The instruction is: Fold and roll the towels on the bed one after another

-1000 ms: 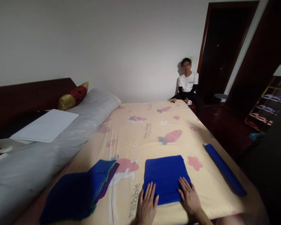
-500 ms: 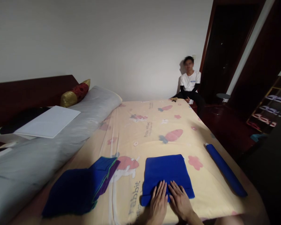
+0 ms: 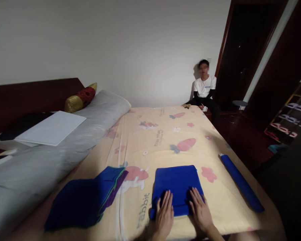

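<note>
A blue cloth (image 3: 178,184), roughly square, lies flat on the bed in front of me, with a narrow fold or roll along its near edge. Flat on its near left part rests my left hand (image 3: 165,211), fingers stretched forward. My right hand (image 3: 200,209) lies over the near right part, its fingers straight and slightly spread. Neither hand grasps anything. To the right, a rolled blue cloth (image 3: 242,184) lies along the bed's side. Several dark blue, green-edged and purple cloths (image 3: 77,201) are spread in a loose pile at the left.
The bed sheet (image 3: 140,154) is pale yellow with carrot and rabbit prints. Along the left are a grey bedroll (image 3: 100,117), a white board (image 3: 52,129) and a red-gold pillow (image 3: 81,97). A person (image 3: 205,88) sits at the far corner; a shoe rack (image 3: 286,117) stands right.
My hands have moved apart over the near edge of the blue cloth, the right one outward to the right and the left one slightly left. The other cloths stay in place.
</note>
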Motion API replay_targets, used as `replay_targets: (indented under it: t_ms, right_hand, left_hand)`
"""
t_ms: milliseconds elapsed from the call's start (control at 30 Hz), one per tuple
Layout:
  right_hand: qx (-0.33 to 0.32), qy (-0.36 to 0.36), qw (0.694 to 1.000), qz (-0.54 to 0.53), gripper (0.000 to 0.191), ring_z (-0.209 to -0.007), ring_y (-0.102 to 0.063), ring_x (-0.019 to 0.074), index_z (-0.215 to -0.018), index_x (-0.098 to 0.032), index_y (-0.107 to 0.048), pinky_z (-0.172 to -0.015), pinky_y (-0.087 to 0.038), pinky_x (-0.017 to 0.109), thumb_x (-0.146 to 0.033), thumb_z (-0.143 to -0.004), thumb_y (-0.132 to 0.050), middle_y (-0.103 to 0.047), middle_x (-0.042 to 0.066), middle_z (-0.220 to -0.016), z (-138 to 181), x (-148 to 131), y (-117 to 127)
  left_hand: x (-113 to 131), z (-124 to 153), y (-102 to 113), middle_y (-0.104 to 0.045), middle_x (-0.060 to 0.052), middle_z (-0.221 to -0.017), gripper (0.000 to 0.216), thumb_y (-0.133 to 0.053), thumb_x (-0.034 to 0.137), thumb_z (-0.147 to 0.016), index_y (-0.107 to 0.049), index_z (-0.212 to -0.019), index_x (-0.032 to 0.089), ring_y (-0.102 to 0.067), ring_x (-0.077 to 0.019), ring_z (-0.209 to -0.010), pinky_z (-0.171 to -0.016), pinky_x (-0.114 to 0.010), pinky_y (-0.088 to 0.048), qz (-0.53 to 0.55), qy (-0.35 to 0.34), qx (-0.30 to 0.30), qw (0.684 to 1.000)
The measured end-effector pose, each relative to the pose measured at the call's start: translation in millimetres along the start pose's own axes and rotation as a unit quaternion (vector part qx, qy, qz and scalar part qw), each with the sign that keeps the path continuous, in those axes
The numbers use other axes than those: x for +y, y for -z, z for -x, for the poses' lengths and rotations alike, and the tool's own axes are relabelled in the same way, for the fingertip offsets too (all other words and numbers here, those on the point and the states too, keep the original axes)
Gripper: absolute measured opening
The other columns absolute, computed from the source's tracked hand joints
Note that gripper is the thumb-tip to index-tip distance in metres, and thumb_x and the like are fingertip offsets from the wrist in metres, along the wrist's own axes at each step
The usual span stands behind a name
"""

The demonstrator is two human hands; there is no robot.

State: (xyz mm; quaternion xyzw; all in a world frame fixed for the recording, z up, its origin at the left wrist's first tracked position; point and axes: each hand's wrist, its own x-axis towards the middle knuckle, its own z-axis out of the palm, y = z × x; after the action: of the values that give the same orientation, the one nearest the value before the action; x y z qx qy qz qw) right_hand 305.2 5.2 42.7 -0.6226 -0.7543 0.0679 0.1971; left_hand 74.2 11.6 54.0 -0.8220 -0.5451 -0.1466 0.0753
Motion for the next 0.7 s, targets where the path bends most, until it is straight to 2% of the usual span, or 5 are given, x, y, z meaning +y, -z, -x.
replay_targets:
  t_ms: [100,167,433,533,700]
  right_hand:
    - [-0.065,0.052,0.996,-0.035,0.053,-0.142,-0.032,0.0219,-0.149,-0.026,-0.032,-0.113,-0.032,0.044,-0.048,-0.101,-0.025,-0.035,0.003,-0.153,-12.4,-28.6,-2.0]
    - [-0.081,0.046,0.995,-0.036,0.054,-0.141,-0.034,0.0229,-0.148,-0.026,-0.036,-0.113,-0.032,0.046,-0.05,-0.101,-0.025,-0.037,0.003,-0.151,-17.1,-29.6,-1.3]
    - [-0.012,-0.093,0.994,0.049,0.059,-0.142,-0.031,0.029,-0.143,-0.017,-0.044,-0.113,-0.028,0.053,-0.052,-0.099,-0.027,-0.036,0.009,-0.152,-3.9,36.3,9.3]
    - [-0.006,-0.071,0.997,0.029,0.057,-0.143,-0.029,0.0273,-0.145,-0.02,-0.041,-0.114,-0.027,0.051,-0.05,-0.1,-0.025,-0.033,0.008,-0.154,-8.4,15.8,8.4]
    - [-0.105,0.075,0.99,-0.059,0.051,-0.144,-0.026,0.0197,-0.15,-0.028,-0.03,-0.115,-0.029,0.043,-0.043,-0.101,-0.024,-0.03,0.001,-0.156,-32.2,-42.8,1.4]
  left_hand:
    - [20.4,-15.2,-2.6,-0.035,-0.002,-0.155,0.062,-0.031,0.013,-0.093,-0.016,-0.153,0.025,-0.036,-0.0163,-0.141,-0.112,-0.037,-0.031,0.03,-0.056,-0.03,0.998]
    - [15.7,-17.4,-2.8,-0.037,-0.001,-0.154,0.059,-0.033,0.021,-0.096,-0.016,-0.152,0.027,-0.039,-0.0168,-0.139,-0.11,-0.036,-0.034,0.036,-0.063,-0.037,0.997]
    - [-50.5,11.1,3.7,-0.043,-0.002,-0.15,0.05,-0.033,0.036,-0.098,-0.031,-0.148,0.03,-0.043,-0.0221,-0.136,-0.114,-0.046,-0.027,-0.014,0.064,-0.035,0.997]
    - [-32.1,4.5,-2.9,-0.039,-0.004,-0.152,0.051,-0.031,0.029,-0.098,-0.028,-0.149,0.026,-0.04,-0.0225,-0.138,-0.113,-0.048,-0.027,-0.019,0.061,-0.028,0.998]
    - [14.2,-21.5,-21.1,-0.039,-0.002,-0.152,0.057,-0.033,0.019,-0.094,-0.027,-0.15,0.025,-0.039,-0.0185,-0.139,-0.11,-0.04,-0.034,0.004,-0.001,-0.021,1.0]
